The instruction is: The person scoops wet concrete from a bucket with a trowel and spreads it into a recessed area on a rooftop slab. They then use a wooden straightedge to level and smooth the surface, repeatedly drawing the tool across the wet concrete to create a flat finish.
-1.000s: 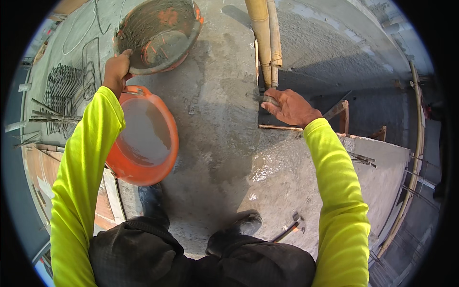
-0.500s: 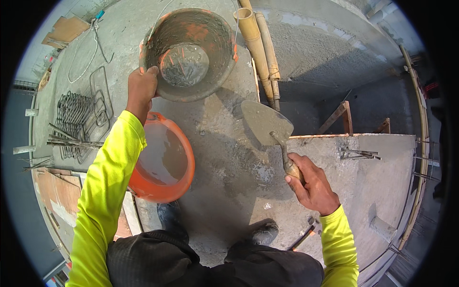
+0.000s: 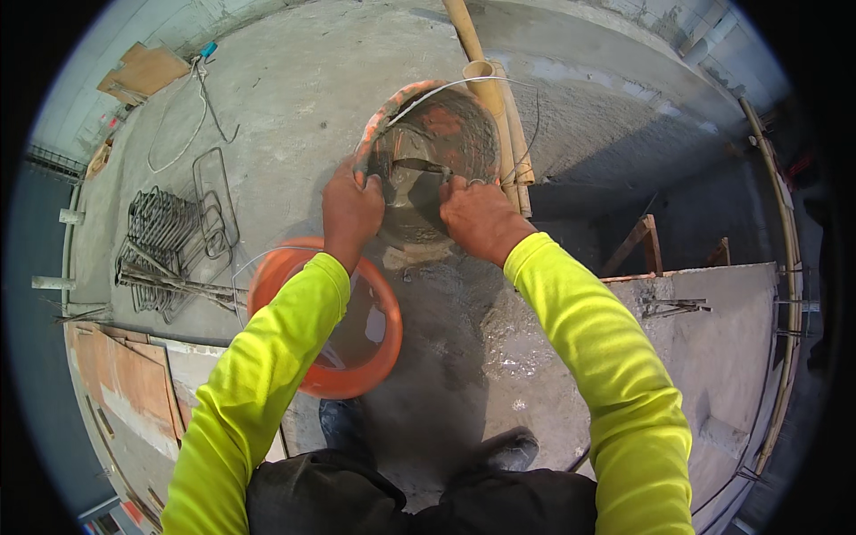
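A mortar-smeared bucket with orange patches and a thin wire handle is tilted ahead of me, its mouth facing me. My left hand is closed on its near left rim. My right hand is closed round the handle of a trowel, at the bucket's near right side. The trowel's neck and blade reach inside the bucket, and its grip is mostly covered by my fingers. Nearer to me, an orange bucket of greyish water stands below my left forearm, which hides part of it.
Bamboo poles lie against the bucket's right side, along a sunken opening in the concrete. Bent steel bars are stacked at left, near wooden boards. Rebar ends stick out at right.
My right hand has moved up and left, bringing the trowel into the bucket. In the picture, the bucket and my left hand sit lower and further right, and the bucket is tilted differently.
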Motion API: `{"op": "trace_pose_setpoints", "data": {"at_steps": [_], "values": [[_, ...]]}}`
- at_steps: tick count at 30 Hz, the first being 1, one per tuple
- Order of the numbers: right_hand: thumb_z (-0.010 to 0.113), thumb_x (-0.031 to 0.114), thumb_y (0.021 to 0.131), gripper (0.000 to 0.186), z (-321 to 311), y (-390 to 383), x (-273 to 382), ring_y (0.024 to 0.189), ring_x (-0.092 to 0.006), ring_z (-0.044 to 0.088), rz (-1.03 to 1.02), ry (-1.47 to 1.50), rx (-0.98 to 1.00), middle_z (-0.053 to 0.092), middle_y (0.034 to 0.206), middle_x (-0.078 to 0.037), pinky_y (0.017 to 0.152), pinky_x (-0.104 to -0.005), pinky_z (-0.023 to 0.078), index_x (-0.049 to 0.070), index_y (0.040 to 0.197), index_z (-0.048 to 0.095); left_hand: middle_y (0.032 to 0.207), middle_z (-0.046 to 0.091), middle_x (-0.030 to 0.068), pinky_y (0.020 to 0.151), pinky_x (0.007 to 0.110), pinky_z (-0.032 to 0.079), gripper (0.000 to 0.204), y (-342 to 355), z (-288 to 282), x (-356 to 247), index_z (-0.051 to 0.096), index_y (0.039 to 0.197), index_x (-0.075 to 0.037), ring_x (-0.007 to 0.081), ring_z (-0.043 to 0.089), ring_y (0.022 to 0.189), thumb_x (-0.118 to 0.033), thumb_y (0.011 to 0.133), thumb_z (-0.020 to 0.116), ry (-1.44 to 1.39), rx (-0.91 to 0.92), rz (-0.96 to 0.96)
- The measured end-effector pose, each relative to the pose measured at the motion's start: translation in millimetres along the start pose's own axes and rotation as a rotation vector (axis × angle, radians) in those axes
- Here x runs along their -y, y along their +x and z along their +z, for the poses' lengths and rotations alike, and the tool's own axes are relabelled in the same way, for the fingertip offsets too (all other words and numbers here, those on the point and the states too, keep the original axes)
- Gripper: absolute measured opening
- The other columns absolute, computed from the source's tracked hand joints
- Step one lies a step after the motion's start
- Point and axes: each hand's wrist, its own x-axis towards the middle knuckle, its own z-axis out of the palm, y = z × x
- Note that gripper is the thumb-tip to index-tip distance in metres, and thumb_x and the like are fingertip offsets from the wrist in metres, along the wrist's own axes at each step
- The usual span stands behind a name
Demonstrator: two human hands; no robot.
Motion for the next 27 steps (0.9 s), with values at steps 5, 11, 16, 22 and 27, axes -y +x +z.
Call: {"op": "trace_pose_setpoints", "data": {"at_steps": [5,11,16,22,27], "values": [[0.058,0.014,0.095,0.030,13,-1,-5,0.096,-0.0312,0.073,0.215,-0.045,-0.188,0.068,0.111,-0.020,0.079,-0.0419,0.060,-0.008,0.113,0.068,0.099,0.070,0.0240,0.085,0.042,0.052,0.044,4,-1,6,0.062,0.131,0.000,0.0383,0.069,0.092,-0.011,0.089,0.063,-0.026,0.012,-0.032],[0.060,0.010,0.091,0.040,9,5,-11,0.094,-0.0370,0.072,0.011,0.129,-0.006,0.066,0.106,-0.022,0.077,-0.0444,0.059,-0.008,0.127,0.056,0.084,0.064,0.0134,0.076,0.035,0.050,0.048,9,-5,14,0.061,0.136,-0.003,0.0228,0.061,0.075,-0.008,0.088,0.060,-0.151,0.004,-0.083],[0.055,0.006,0.092,0.044,3,5,-9,0.095,-0.0392,0.070,0.134,0.040,-0.173,0.063,0.109,-0.023,0.077,-0.0456,0.059,-0.008,0.133,0.051,0.079,0.060,0.0095,0.073,0.033,0.049,0.050,4,-2,17,0.061,0.137,-0.004,0.0177,0.056,0.071,-0.004,0.087,0.059,-0.178,-0.060,-0.079],[0.055,0.006,0.092,0.046,-4,-3,-9,0.098,-0.0381,0.069,0.126,0.015,-0.147,0.062,0.110,-0.023,0.078,-0.0461,0.058,-0.009,0.135,0.049,0.078,0.062,0.0076,0.068,0.032,0.049,0.050,0,4,7,0.060,0.137,-0.001,0.0152,0.058,0.069,-0.003,0.087,0.059,-0.214,-0.134,0.086],[0.060,0.001,0.084,0.052,-17,-11,-10,0.097,-0.0429,0.069,0.141,0.190,-0.086,0.061,0.110,-0.025,0.081,-0.0479,0.057,-0.010,0.134,0.049,0.077,0.056,0.0006,0.061,0.030,0.045,0.042,-12,-1,-12,0.062,0.130,0.004,0.0092,0.053,0.065,-0.001,0.089,0.056,-0.442,-0.058,-0.100]]}}
